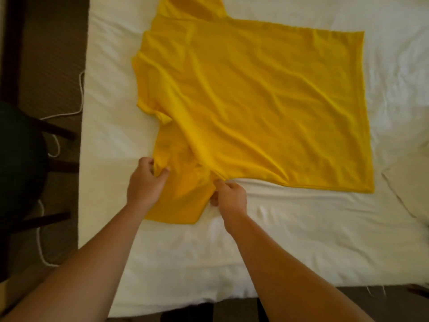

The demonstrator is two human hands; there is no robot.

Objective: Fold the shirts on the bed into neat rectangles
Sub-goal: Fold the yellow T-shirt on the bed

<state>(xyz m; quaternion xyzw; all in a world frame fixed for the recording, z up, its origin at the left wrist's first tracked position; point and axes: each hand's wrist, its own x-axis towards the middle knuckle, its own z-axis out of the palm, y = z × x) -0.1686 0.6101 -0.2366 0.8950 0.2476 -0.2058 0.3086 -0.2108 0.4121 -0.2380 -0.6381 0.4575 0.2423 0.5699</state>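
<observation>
Shirt [255, 108] sprawls mid-bed [301, 228], near sleeve at 6 o'clock. Left hand [145, 182] pinches its shoulder seam, right hand [229, 196] its armpit. Light, limp cloth, likely creasing; seams look best to grip.

The shirt [267, 108] lay spread on the bed [301, 240], its hem toward three o'clock and its collar end toward nine, one sleeve at twelve o'clock and the other at six. The left hand [145, 182] gripped the near sleeve's nine o'clock edge, the right hand [229, 196] its three o'clock edge. A cord [79, 96] trailed on the floor [51, 54] at nine o'clock beside the bed, by a chair [21, 163].
</observation>
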